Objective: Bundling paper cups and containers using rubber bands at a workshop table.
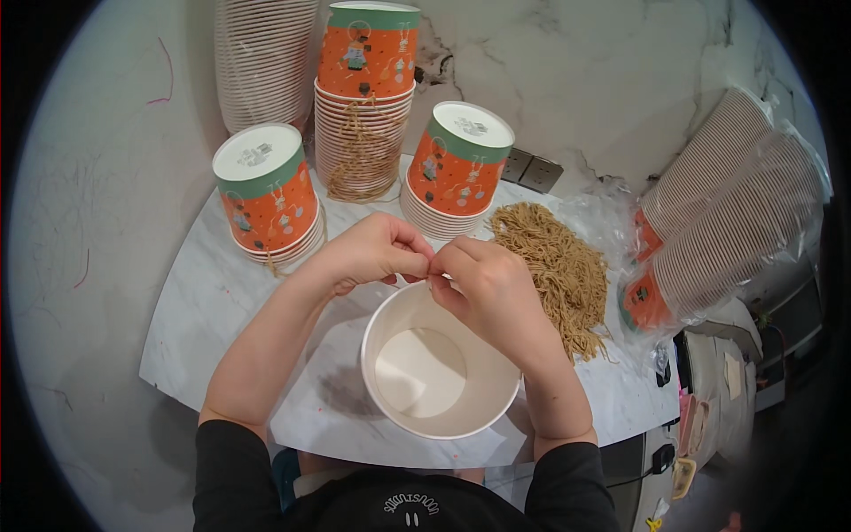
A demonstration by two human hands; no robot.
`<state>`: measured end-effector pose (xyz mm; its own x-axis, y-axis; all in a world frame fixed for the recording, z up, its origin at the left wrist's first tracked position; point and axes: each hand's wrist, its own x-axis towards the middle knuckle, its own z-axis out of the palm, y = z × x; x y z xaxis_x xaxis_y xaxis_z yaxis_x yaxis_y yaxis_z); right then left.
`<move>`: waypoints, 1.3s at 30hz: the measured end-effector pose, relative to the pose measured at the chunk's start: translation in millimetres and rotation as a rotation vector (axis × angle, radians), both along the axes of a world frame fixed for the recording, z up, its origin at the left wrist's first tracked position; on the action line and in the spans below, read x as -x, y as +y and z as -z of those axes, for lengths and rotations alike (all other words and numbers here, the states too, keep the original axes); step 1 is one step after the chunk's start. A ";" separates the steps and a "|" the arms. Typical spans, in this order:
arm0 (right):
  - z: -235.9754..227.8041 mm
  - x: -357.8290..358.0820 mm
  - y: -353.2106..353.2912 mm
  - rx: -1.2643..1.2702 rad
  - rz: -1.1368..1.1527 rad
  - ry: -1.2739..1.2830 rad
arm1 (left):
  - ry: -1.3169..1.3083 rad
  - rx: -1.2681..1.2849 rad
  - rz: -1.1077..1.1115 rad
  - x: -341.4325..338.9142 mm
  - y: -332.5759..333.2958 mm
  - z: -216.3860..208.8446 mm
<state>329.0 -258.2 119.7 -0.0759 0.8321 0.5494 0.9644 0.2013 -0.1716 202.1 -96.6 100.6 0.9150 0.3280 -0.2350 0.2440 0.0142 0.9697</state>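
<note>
A white paper bucket [417, 377] stands upright in front of me, its mouth facing up and its inside bare. At its far rim my left hand [388, 251] and my right hand [479, 282] meet, fingertips pinched together. What sits between the fingertips is too small to make out. Beside my right hand lies a heap of tan twine strands [558, 275]. Just beyond the hands, an upside-down stack of orange and green paper buckets [461, 164] stands on the table. Another such stack [270, 204] is at the left, with a bit of twine hanging at its side.
A taller bucket stack [363, 133] with twine draped on it stands at the back, beside a tall column of nested buckets [264, 66]. Plastic-wrapped bucket stacks [736, 213] lean at the right. A socket strip [532, 170] sits by the wall behind the marble-patterned table [199, 310].
</note>
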 end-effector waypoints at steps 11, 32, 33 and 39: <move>-2.2 0.6 -2.4 0.075 0.096 0.195 | -0.202 0.014 -0.099 -9.4 -9.7 12.2; -9.1 3.5 -6.5 0.110 0.094 0.306 | -0.142 -0.342 0.087 2.2 0.9 5.2; -9.7 3.9 -6.7 0.115 0.106 0.292 | -0.086 -0.206 0.104 3.2 1.7 0.6; -11.1 3.2 -6.7 0.135 0.104 0.272 | -0.019 0.036 0.155 4.7 7.8 -3.1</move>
